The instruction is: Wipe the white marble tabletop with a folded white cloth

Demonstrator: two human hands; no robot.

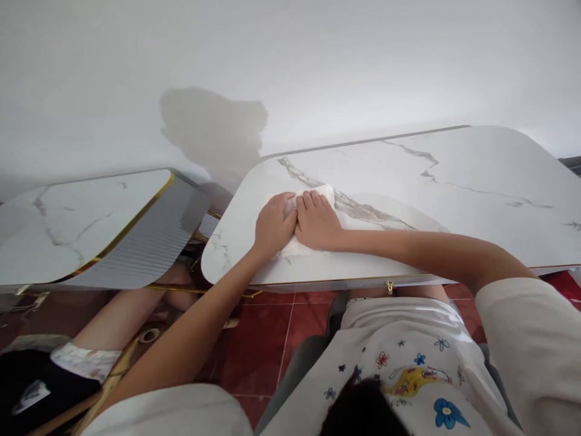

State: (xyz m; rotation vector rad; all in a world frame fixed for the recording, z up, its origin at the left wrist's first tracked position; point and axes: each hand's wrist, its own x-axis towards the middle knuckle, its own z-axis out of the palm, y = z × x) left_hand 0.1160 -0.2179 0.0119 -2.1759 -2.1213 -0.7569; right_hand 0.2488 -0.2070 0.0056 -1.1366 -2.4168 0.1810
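Side by side, both hands rest on a white cloth or tissue [327, 193] on the marble-patterned tabletop [481, 169]. My left hand [275, 224] is bent over the white material's left part, its fingertips curled inward. My right hand [316, 219] lies flat on top of it, palm down, fingers pointing away from me and close to the left thumb. Part of the white material shows beyond the right fingertips and below the palms.
A second marble-patterned table [104, 212] with gold trim and a ribbed side stands at the left, a gap between the two. Another person's legs [131, 312] are below it. A white wall [340, 66] rises behind. A gold knob [389, 286] is on the front edge.
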